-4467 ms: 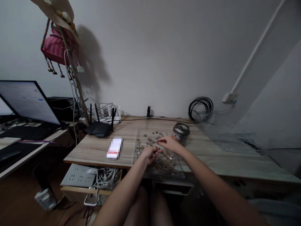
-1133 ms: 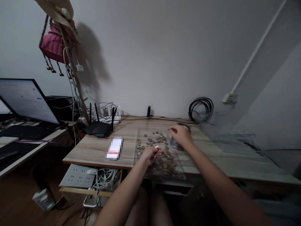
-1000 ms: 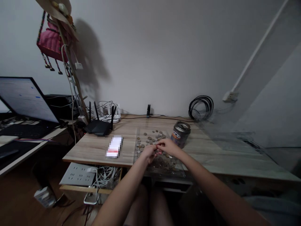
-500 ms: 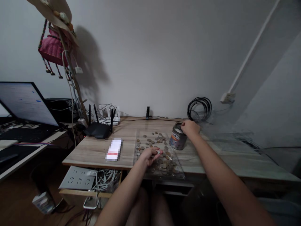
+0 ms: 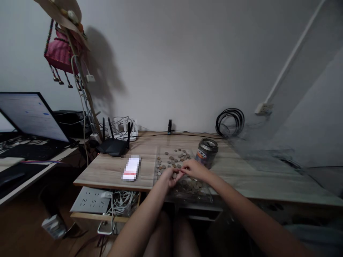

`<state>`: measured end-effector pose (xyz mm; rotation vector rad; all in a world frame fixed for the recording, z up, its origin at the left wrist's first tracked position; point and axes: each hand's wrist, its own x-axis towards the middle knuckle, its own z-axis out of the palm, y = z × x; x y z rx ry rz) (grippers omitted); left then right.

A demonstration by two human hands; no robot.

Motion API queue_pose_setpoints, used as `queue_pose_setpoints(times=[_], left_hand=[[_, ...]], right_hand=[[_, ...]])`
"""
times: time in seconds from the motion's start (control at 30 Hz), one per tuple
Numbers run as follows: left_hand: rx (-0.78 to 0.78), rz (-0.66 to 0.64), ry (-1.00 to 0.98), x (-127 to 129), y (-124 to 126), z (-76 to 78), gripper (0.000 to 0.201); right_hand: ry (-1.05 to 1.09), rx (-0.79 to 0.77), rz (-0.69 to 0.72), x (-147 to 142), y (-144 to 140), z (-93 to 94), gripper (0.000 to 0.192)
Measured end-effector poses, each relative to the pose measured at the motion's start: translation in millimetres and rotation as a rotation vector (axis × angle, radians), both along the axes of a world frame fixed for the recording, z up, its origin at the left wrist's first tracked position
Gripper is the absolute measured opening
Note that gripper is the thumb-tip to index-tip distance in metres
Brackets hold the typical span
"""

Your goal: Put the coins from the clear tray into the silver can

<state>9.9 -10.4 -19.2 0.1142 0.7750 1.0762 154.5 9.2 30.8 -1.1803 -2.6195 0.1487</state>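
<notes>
Where both hands meet, left hand (image 5: 168, 177) cupping coins (image 5: 173, 175), right hand (image 5: 193, 169) pinching one.

Dim room, soft focus, wide-angle bending at edges, hanging bag (image 5: 60, 53) shadowing the wall.

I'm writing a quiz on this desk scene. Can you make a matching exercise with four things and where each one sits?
Things:
1. tin can
2. router
3. coiled black cable
4. coins

Places:
A. against the wall at the back right of the desk
B. spread on the clear tray under both hands
C. just right of the tray, standing upright
D. back left of the desk, antennas up

Pairs: 1-C, 2-D, 3-A, 4-B

The left hand and right hand meet over the clear tray.
</notes>
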Motion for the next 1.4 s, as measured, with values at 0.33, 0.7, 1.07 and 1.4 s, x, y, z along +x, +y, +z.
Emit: queue_pose_setpoints(times=[0.33, 0.7, 1.07, 1.4], left_hand=[[0.134, -0.153, 0.173, 1.2, -7.2, 5.6, 0.012], [0.323, -0.196, 0.334, -0.4, 1.1, -7.0, 0.014], [0.284, -0.248, 0.206, 0.9, -3.2, 0.6, 0.012], [-0.028, 0.024, 0.051, -6.2, 4.1, -9.2, 0.028]], right_hand=[[0.061, 0.189, -1.01, 75.6, 84.0, 59.8, 0.026], [0.046, 0.182, -1.037, 71.3, 87.8, 63.8, 0.03], [0.34, -0.032, -0.188, 3.7, 7.1, -6.7, 0.023], [0.101, 0.177, -0.889, 85.1, 80.6, 65.9, 0.02]])
